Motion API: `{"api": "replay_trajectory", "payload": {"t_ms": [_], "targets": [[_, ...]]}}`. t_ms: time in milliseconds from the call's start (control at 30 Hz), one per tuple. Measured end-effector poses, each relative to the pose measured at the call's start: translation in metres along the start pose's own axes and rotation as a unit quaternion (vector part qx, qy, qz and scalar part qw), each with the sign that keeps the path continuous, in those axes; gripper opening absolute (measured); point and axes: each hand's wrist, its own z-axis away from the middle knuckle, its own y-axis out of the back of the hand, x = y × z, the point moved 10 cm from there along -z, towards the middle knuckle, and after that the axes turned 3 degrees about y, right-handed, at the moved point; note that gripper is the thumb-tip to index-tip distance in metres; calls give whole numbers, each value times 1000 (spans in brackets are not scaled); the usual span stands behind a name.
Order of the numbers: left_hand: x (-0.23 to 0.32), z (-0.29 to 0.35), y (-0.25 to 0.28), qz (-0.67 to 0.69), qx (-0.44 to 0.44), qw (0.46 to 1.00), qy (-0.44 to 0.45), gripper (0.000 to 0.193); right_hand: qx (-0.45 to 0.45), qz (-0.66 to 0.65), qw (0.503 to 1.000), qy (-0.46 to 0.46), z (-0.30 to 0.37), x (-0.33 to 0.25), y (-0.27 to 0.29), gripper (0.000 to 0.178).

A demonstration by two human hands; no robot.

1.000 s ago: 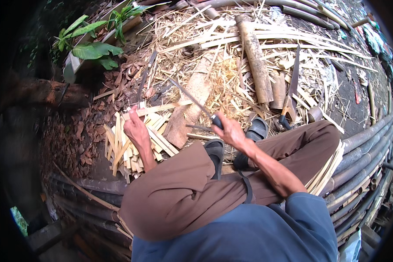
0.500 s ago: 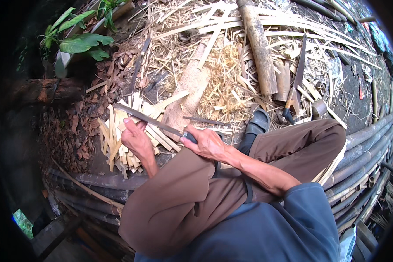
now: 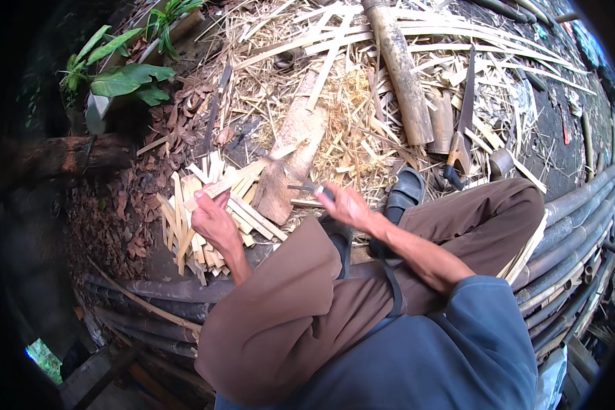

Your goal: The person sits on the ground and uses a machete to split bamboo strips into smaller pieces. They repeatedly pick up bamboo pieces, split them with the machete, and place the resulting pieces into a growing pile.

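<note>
1. Over the pile of split bamboo slats [image 3: 208, 225] on the ground, a single pale bamboo strip [image 3: 242, 176] is gripped near its lower end by the left hand [image 3: 212, 222], whose fingers are closed around it.
2. A dark-handled knife [image 3: 306, 188] is held in the right hand [image 3: 345, 205], which is clenched on the handle; the blade is blurred and only partly made out, pointing toward the strip.
3. The step in hand is judged to be the splitting or trimming of the strip, with the knife near it but not clearly touching it.
4. For the next move, it is judged that the blade must be set against the strip's edge or end while the strip is held steady and the left fingers are kept out of the cutting line.
5. The strip is seen to be long, thin, flat and light yellow, tilted up to the right above the pile and reaching toward a wooden chopping block [image 3: 290, 160].
6. Around the work, straw-like shavings [image 3: 348, 102], a thick bamboo pole [image 3: 400, 68] and a saw [image 3: 461, 123] are seen on the ground.
7. A black sandal [image 3: 403, 195] is seen just beside the right wrist.
</note>
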Motion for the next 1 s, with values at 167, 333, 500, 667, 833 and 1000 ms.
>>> {"api": "replay_trajectory", "payload": {"t_ms": [167,333,500,667,833,1000], "targets": [[-3,-1,-9,21,-44,999,7,49,56,7,996,-71,10,82,-2,47],[-18,-18,-25,95,5,994,-59,35,51,-121,990,-58,4,77,-12,52],[-26,-34,-35,88,-87,992,0,33,-20,-238,946,-218,20,91,-13,59],[-76,-39,-89,127,-247,950,140,32,117,-85,981,-132,16,105,11,48],[-56,-23,-126,225,-311,911,152,35,75,12,990,-117,20,93,31,49],[-39,-35,-110,262,-260,923,110,36,92,31,988,-120,16,77,44,51]]}}
